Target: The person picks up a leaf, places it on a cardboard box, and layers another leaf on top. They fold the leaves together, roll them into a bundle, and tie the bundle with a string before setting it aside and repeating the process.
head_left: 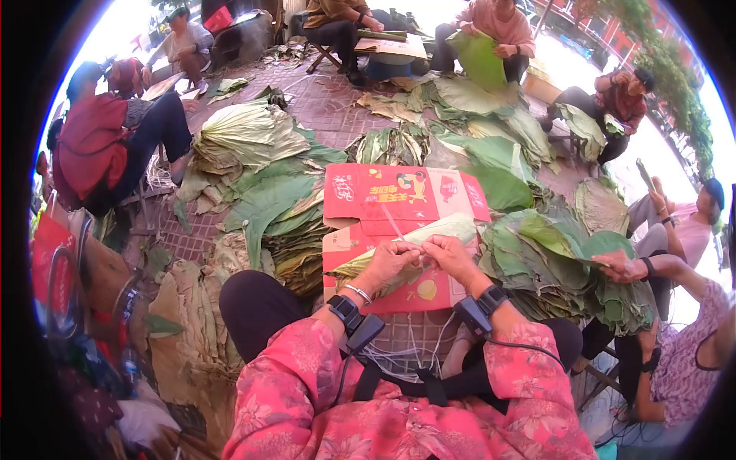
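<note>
A long bundle of folded pale-green leaves [448, 228] lies slantwise across a flattened red cardboard box [376, 180] in front of me. My left hand [392, 262] and my right hand [451, 257] come close together over the bundle, with fingers pinched. Between them they grip a thin pale string [393, 222], one end of which sticks up past my left fingers. The fingertips cover most of the string, so whether it is knotted cannot be seen.
Stacks of large dried leaves stand left [287, 199] and right [537, 253] of the box. Loose white strings [414, 349] hang by my knees. A co-worker's hand [621, 267] touches the right stack. Other people sit around, several handling leaves. A red bag [54, 249] is at far left.
</note>
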Demonstrator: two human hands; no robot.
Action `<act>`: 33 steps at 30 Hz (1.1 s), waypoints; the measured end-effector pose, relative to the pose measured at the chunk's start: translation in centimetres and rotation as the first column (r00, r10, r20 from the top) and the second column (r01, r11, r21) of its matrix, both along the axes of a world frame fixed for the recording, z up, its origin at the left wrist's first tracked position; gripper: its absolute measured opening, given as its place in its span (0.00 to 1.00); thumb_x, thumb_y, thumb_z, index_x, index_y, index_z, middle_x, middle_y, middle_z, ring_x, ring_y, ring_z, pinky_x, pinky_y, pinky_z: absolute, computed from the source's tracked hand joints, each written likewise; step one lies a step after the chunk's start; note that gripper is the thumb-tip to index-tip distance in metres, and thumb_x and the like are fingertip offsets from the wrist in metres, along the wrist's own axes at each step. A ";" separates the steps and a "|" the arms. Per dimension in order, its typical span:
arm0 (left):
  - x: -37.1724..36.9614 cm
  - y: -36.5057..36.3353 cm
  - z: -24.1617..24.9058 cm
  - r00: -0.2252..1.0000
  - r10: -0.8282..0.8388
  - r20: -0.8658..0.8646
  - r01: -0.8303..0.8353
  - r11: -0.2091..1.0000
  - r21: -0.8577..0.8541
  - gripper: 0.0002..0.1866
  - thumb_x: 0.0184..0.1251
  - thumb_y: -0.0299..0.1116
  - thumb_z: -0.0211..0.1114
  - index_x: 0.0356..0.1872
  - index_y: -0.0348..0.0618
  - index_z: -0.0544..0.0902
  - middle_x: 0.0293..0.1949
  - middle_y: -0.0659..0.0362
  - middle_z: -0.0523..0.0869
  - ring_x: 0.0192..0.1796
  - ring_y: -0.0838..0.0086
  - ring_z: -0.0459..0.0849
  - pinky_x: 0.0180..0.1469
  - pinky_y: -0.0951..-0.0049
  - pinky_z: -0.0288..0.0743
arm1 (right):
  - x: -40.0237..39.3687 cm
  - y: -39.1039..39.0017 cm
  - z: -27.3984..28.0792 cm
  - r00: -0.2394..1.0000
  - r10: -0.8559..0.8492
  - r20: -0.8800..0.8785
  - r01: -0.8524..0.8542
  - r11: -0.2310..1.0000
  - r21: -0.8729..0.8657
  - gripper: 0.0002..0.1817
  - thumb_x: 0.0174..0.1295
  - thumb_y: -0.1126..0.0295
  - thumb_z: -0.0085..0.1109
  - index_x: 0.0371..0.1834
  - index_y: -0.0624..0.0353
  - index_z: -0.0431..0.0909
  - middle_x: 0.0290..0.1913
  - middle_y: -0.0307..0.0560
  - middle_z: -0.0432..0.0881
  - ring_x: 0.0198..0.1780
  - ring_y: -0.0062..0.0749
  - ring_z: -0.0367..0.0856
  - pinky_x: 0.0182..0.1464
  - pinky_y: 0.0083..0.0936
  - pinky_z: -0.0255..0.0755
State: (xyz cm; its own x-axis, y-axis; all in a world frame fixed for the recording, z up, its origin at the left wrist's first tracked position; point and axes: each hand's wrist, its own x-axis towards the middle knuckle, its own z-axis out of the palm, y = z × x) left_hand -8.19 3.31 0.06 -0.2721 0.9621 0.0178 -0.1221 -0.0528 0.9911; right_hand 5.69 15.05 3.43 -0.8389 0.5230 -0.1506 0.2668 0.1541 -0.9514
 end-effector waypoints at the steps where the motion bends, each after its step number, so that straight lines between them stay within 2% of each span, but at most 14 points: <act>1: 0.0 -0.3 0.9 1.000 0.001 0.025 0.001 0.999 -0.048 0.09 0.62 0.28 0.60 0.39 0.36 0.84 0.26 0.65 0.83 0.27 0.86 0.75 0.28 0.84 0.68 | 0.6 -0.5 0.0 0.999 -0.050 -0.003 0.049 0.992 -0.114 0.08 0.61 0.69 0.55 0.38 0.62 0.77 0.27 0.35 0.79 0.22 0.12 0.73 0.24 0.12 0.67; 4: 0.3 0.0 1.3 0.992 0.049 0.119 -0.036 0.994 -0.108 0.09 0.61 0.28 0.61 0.41 0.38 0.82 0.25 0.64 0.83 0.26 0.88 0.75 0.27 0.87 0.66 | 0.8 -2.6 -0.5 0.984 -0.150 -0.092 0.156 0.986 0.059 0.08 0.57 0.72 0.57 0.37 0.63 0.77 0.30 0.39 0.81 0.28 0.18 0.76 0.31 0.15 0.70; 7: 0.5 0.1 1.3 0.987 0.105 0.119 -0.087 0.985 -0.150 0.11 0.59 0.28 0.63 0.44 0.38 0.80 0.25 0.65 0.82 0.26 0.88 0.75 0.27 0.87 0.65 | 0.3 -4.0 -1.4 0.962 -0.234 -0.144 0.254 0.957 0.141 0.08 0.55 0.76 0.58 0.38 0.64 0.76 0.32 0.38 0.82 0.30 0.14 0.76 0.33 0.13 0.70; 10: 0.6 0.1 2.1 0.985 0.143 0.096 -0.123 0.974 -0.190 0.14 0.58 0.28 0.64 0.45 0.38 0.78 0.25 0.65 0.82 0.27 0.88 0.75 0.27 0.88 0.64 | 0.4 -4.8 -0.7 0.944 -0.235 -0.231 0.225 0.972 -0.071 0.07 0.56 0.76 0.57 0.38 0.64 0.76 0.32 0.40 0.82 0.31 0.15 0.76 0.35 0.14 0.70; 13: 0.8 0.1 2.1 0.981 0.178 0.076 -0.167 0.977 -0.133 0.15 0.57 0.25 0.63 0.46 0.37 0.77 0.27 0.65 0.81 0.27 0.88 0.75 0.28 0.88 0.65 | 0.3 -4.7 -2.1 0.908 -0.300 -0.294 0.280 0.954 -0.107 0.06 0.58 0.76 0.55 0.38 0.62 0.75 0.32 0.40 0.82 0.31 0.14 0.76 0.31 0.12 0.68; 16: 1.3 -0.1 1.5 0.976 0.218 -0.021 -0.218 0.976 0.005 0.15 0.56 0.22 0.61 0.46 0.36 0.77 0.28 0.65 0.80 0.28 0.89 0.74 0.30 0.87 0.67 | 0.6 -4.5 -1.9 0.860 -0.481 -0.169 0.484 0.874 -0.025 0.05 0.56 0.76 0.55 0.36 0.61 0.77 0.31 0.46 0.83 0.32 0.20 0.79 0.35 0.19 0.71; 19: 1.8 -0.4 1.3 0.909 0.261 -0.326 -0.263 0.964 0.038 0.15 0.54 0.20 0.60 0.45 0.37 0.77 0.28 0.64 0.79 0.28 0.87 0.75 0.33 0.84 0.70 | 0.8 -4.6 -2.1 0.909 -0.353 -0.223 0.415 0.815 0.404 0.06 0.56 0.74 0.52 0.33 0.61 0.78 0.28 0.51 0.82 0.30 0.31 0.81 0.34 0.25 0.72; 20: 2.0 -0.5 1.4 0.854 0.264 -0.448 -0.281 0.959 0.031 0.15 0.53 0.19 0.59 0.44 0.38 0.77 0.28 0.63 0.78 0.28 0.86 0.76 0.34 0.82 0.71 | 0.8 -4.6 -2.2 0.924 -0.321 -0.206 0.381 0.795 0.473 0.07 0.57 0.73 0.52 0.35 0.61 0.78 0.29 0.49 0.82 0.31 0.29 0.80 0.35 0.25 0.72; 22: 2.3 -0.3 0.7 0.769 0.398 -0.501 -0.349 0.917 0.192 0.16 0.50 0.18 0.59 0.43 0.39 0.78 0.29 0.58 0.79 0.29 0.78 0.79 0.34 0.78 0.73 | 0.7 -4.8 -1.9 0.952 -0.257 -0.165 0.304 0.739 0.601 0.10 0.59 0.71 0.53 0.39 0.62 0.80 0.30 0.46 0.82 0.31 0.24 0.78 0.37 0.23 0.72; 25: 1.9 -0.2 0.0 0.685 0.478 -0.550 -0.383 0.878 0.287 0.16 0.49 0.18 0.60 0.42 0.39 0.78 0.29 0.58 0.80 0.30 0.75 0.80 0.36 0.75 0.74 | 0.9 -5.2 -0.2 0.978 -0.209 -0.010 0.191 0.871 0.453 0.08 0.59 0.71 0.53 0.38 0.61 0.80 0.27 0.41 0.80 0.27 0.20 0.75 0.30 0.18 0.68; 27: 1.8 -0.1 -0.1 0.703 0.454 -0.548 -0.364 0.891 0.271 0.15 0.50 0.19 0.61 0.42 0.38 0.78 0.30 0.58 0.80 0.30 0.73 0.80 0.36 0.73 0.74 | 0.8 -3.9 -1.4 0.989 -0.131 -0.067 0.130 0.991 -0.008 0.07 0.59 0.71 0.53 0.36 0.59 0.79 0.24 0.36 0.77 0.22 0.16 0.69 0.25 0.15 0.62; 28: 1.8 -0.2 0.0 0.736 0.422 -0.529 -0.341 0.906 0.249 0.15 0.49 0.19 0.61 0.42 0.38 0.78 0.31 0.57 0.81 0.30 0.72 0.80 0.36 0.72 0.75 | 0.8 -3.5 -1.4 0.989 -0.103 -0.107 0.074 0.967 -0.242 0.06 0.59 0.71 0.53 0.36 0.59 0.79 0.23 0.34 0.76 0.20 0.13 0.67 0.22 0.13 0.59; 32: 2.1 -0.5 1.0 0.808 0.257 -0.530 -0.225 0.966 0.125 0.19 0.49 0.21 0.63 0.46 0.39 0.76 0.37 0.55 0.81 0.29 0.70 0.80 0.36 0.72 0.75 | 1.2 -3.0 -1.2 0.954 -0.250 -0.164 0.156 0.884 -0.440 0.03 0.59 0.74 0.53 0.33 0.58 0.78 0.23 0.29 0.72 0.21 0.09 0.63 0.22 0.10 0.56; 33: 2.2 -0.6 1.4 0.864 0.220 -0.453 -0.202 0.975 0.088 0.20 0.49 0.21 0.63 0.47 0.39 0.75 0.38 0.54 0.80 0.29 0.70 0.79 0.36 0.72 0.75 | 1.3 -2.9 -1.1 0.947 -0.275 -0.166 0.174 0.874 -0.453 0.03 0.60 0.74 0.53 0.33 0.58 0.77 0.23 0.29 0.72 0.21 0.09 0.63 0.22 0.10 0.55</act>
